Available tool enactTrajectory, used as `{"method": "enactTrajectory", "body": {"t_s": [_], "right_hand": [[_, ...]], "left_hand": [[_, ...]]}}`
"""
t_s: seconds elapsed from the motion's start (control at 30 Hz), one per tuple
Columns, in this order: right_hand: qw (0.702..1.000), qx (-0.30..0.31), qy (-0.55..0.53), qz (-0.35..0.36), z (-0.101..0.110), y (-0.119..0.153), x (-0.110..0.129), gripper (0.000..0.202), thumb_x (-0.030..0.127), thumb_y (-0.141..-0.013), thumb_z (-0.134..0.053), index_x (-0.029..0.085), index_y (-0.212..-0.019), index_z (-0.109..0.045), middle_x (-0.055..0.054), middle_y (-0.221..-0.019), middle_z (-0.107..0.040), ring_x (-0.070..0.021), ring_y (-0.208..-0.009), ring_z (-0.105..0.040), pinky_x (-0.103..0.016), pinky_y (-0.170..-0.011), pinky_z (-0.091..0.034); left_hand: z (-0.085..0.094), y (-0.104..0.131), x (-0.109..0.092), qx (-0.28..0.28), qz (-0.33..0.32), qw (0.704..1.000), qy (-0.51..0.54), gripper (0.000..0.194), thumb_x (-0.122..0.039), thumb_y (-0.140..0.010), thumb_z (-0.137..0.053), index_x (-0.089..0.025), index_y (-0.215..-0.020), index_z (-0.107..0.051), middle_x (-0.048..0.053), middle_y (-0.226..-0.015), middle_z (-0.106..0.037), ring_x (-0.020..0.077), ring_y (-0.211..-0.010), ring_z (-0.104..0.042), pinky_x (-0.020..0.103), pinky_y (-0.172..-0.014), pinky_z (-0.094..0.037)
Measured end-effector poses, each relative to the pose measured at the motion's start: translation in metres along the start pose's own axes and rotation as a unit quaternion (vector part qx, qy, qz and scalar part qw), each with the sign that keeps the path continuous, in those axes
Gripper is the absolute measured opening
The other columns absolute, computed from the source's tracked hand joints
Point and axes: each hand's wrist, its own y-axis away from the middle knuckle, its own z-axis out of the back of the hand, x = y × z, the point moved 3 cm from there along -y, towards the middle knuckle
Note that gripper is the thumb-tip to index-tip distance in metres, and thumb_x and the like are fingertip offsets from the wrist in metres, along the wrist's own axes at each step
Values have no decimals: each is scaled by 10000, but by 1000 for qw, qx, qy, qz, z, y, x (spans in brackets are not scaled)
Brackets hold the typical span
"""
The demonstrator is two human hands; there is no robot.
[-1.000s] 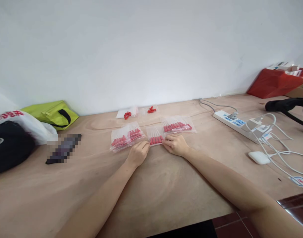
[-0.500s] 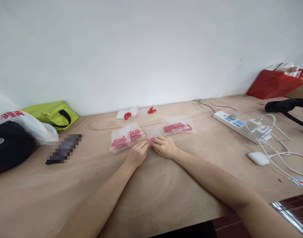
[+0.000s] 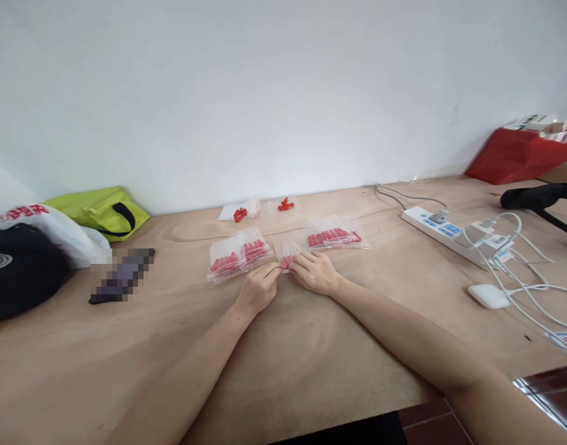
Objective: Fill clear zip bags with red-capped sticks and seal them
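Note:
My left hand (image 3: 259, 287) is closed, thumb and fingers pinched at the near left edge of a small clear plastic bag (image 3: 284, 248). My right hand (image 3: 319, 273) has its fingers curled together over the same bag's near right side. Red pieces show through the plastic between the hands, partly hidden by my fingers. Overlapping clear bags (image 3: 231, 249) with red pieces lie in a fan to the left. Another fan of filled bags (image 3: 332, 226) lies to the right, just beyond my right hand.
Loose red pieces (image 3: 285, 204) and bags lie toward the wall. To the left are a phone-like dark object (image 3: 120, 277), a green bag (image 3: 100, 210) and a black bag (image 3: 28, 275). A power strip (image 3: 443, 230), white cables and a white charger (image 3: 488, 296) occupy the right.
My right hand has shifted slightly right, away from my left fingertips, and more of the red pieces in the middle bag show. The view has moved a little.

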Motion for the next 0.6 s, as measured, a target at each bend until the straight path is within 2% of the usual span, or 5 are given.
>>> {"method": "enactTrajectory", "body": {"t_s": [0.43,0.6], "right_hand": [[997,54,47,-22,14,25,-28,264,162,-894,-352,164,-749,-573,-37,-719,-555,-138,-698,-442,-287,-597,-239],[996,49,62,-43,15,31,-33,325,271,-910,-362,157,-687,-569,-44,-701,-565,-137,-670,-442,-289,-590,-232]], "left_hand": [[2,0,1,-18,19,999,31,190,-107,-848,-402,-167,-806,-577,49,-850,-661,134,-796,-634,246,-699,-534],[2,0,0,-18,33,998,41,179,-134,-860,-406,-173,-806,-572,42,-835,-655,131,-784,-629,241,-686,-528]]}}
